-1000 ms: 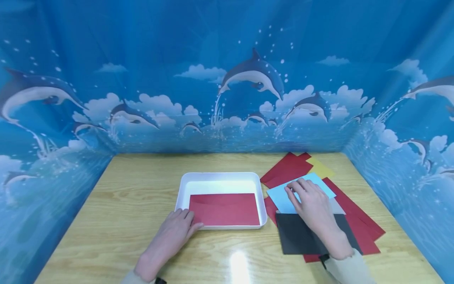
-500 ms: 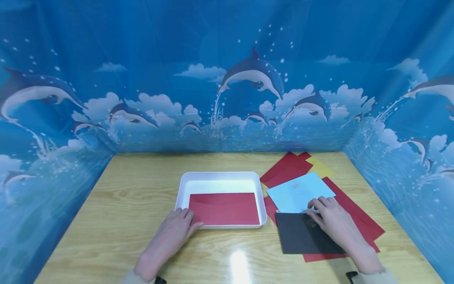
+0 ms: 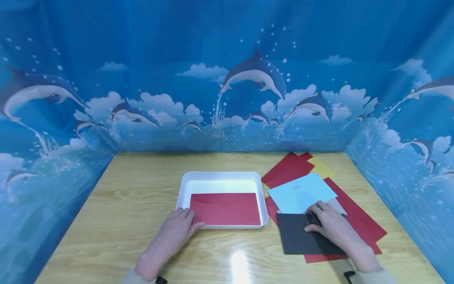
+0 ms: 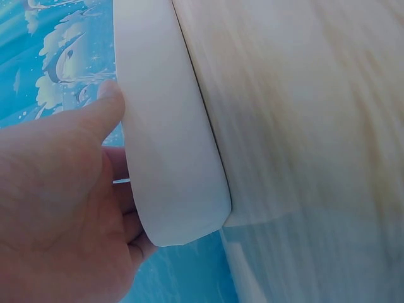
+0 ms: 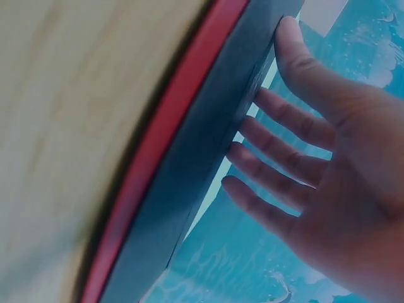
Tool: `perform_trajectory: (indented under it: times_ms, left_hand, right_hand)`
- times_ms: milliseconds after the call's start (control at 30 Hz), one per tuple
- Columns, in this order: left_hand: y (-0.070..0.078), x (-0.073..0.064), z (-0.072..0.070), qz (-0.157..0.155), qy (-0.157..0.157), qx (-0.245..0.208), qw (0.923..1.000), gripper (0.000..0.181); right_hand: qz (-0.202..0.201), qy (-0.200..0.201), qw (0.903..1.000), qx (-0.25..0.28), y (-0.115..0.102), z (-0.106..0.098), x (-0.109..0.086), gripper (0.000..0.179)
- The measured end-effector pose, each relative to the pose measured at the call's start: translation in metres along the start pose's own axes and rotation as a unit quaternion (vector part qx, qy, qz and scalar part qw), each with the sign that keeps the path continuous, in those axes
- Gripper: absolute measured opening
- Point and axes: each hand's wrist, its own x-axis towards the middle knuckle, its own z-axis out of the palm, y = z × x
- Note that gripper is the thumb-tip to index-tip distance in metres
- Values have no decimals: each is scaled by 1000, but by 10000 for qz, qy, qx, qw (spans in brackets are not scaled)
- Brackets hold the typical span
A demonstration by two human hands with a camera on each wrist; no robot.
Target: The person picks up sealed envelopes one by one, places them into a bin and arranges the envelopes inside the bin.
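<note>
My left hand (image 3: 174, 228) holds the near left corner of a white plastic tray (image 3: 260, 177), thumb along the front rim and fingers over the edge. In the left wrist view its thumb touches the top of the tray's wall (image 4: 167, 145). A red envelope (image 3: 225, 209) lies flat in the tray's front part. My right hand (image 3: 331, 225) rests on a black envelope (image 3: 298, 236), its extended fingers at the far edge and thumb on the upper face. A light blue envelope (image 3: 301, 191) lies just beyond those fingers.
Red envelopes (image 3: 365, 217) are spread under and around the black one. Another red envelope (image 3: 287, 171) and a yellow envelope (image 3: 320, 167) lie behind. A pale grey envelope (image 3: 337, 206) peeks out beside my right hand. A blue dolphin-printed curtain (image 3: 220, 79) surrounds the wooden table (image 3: 138, 185).
My right hand has moved from over the light blue envelope toward me onto the black one, and its thumb has since spread across it. The left hand has stayed at the tray's corner.
</note>
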Motion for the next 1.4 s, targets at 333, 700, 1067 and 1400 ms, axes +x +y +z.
perform_trajectory:
  times_ms: [333, 700, 1067, 1400]
  left_hand:
    - [0, 0, 1, 15, 40, 42, 10000, 32]
    - [0, 1, 1, -16, 26, 5, 10000, 32]
    - [0, 1, 2, 13, 23, 27, 10000, 32]
    - [-1, 0, 2, 33, 77, 31, 10000, 32]
  right_hand:
    - [-161, 876, 9952, 396, 3, 0, 7, 41]
    - [213, -198, 9990, 341, 3, -3, 4, 48]
    - [438, -244, 9934, 1032, 6, -4, 5, 48]
    - [250, 936, 9940, 516, -5, -8, 10, 30]
